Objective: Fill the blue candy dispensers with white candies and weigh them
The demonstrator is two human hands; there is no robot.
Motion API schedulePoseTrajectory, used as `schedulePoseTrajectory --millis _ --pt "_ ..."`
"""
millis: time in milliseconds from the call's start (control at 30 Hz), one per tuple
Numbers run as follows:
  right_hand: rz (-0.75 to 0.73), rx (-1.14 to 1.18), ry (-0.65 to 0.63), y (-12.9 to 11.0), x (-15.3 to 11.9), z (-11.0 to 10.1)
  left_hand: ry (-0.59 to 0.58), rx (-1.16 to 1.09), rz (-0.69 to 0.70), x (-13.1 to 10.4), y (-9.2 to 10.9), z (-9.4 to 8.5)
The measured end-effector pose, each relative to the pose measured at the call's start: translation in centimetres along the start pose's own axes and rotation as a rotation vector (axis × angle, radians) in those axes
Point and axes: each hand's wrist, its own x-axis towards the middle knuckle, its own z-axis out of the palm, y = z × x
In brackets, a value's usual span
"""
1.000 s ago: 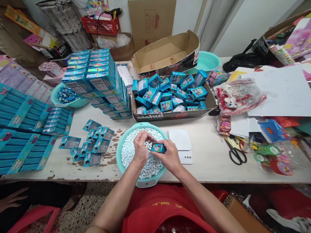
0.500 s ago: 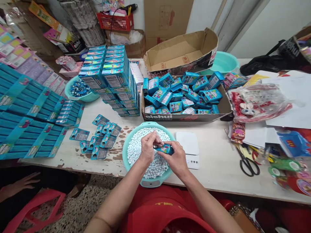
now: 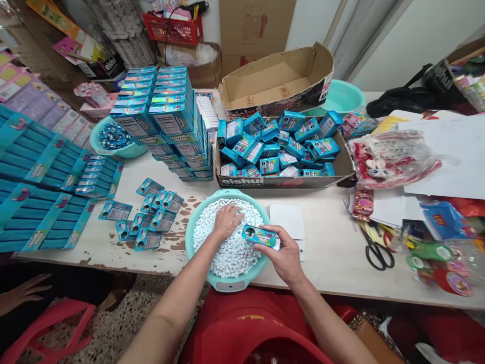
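My left hand (image 3: 226,222) rests on the heap of small white candies (image 3: 229,255), its fingers stretched out and partly sunk among them. A turquoise basin (image 3: 233,284) holds the candies. My right hand (image 3: 286,255) grips a small blue candy box (image 3: 259,235) between thumb and fingers, above the basin's right side. The box lies on its side with the round hole in its narrow face turned up, and something pale shows inside the hole. Left of the basin, several similar blue boxes (image 3: 161,220) with round holes lie on the table.
Behind the basin stands a carton (image 3: 288,182) full of blue boxes. Stacked display boxes (image 3: 185,136) rise at the back left. A white scale (image 3: 287,220) sits right of the basin, with black scissors (image 3: 379,253) further right. Another person's hand (image 3: 28,293) is at lower left.
My left hand has left the box and gone down into the candies, its fingers spreading. My right hand has turned the box so its holed face shows. The view has shifted slightly.
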Motion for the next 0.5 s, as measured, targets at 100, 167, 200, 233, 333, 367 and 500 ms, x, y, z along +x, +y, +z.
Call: schedulePoseTrajectory --millis 100,167,200,233,333,367,500 --pt "0.038 0.0 0.053 0.1 0.0 -0.4 -0.082 0.031 -0.054 -0.4 1.2 0.7" --pt "0.07 -0.006 0.085 0.0 0.0 -0.6 -0.091 0.002 -0.087 -0.7 1.7 0.8" --pt "0.085 -0.009 0.095 0.0 0.0 -0.7 -0.079 -0.051 -0.116 -0.9 1.8 0.7" --pt "0.097 -0.009 0.101 0.0 -0.1 -0.8 -0.05 -0.152 -0.163 -1.0 1.8 0.7" --pt "0.102 -0.022 0.106 0.2 -0.3 -1.0 0.077 -0.555 -0.342 -1.2 1.5 0.3" --pt "0.094 -0.034 0.103 0.3 -0.3 -1.0 0.109 -0.657 -0.39 -1.3 1.4 0.1" --pt "0.012 -0.131 0.078 0.6 -0.3 -0.9 0.137 -0.875 -0.481 -1.8 1.9 -1.3"
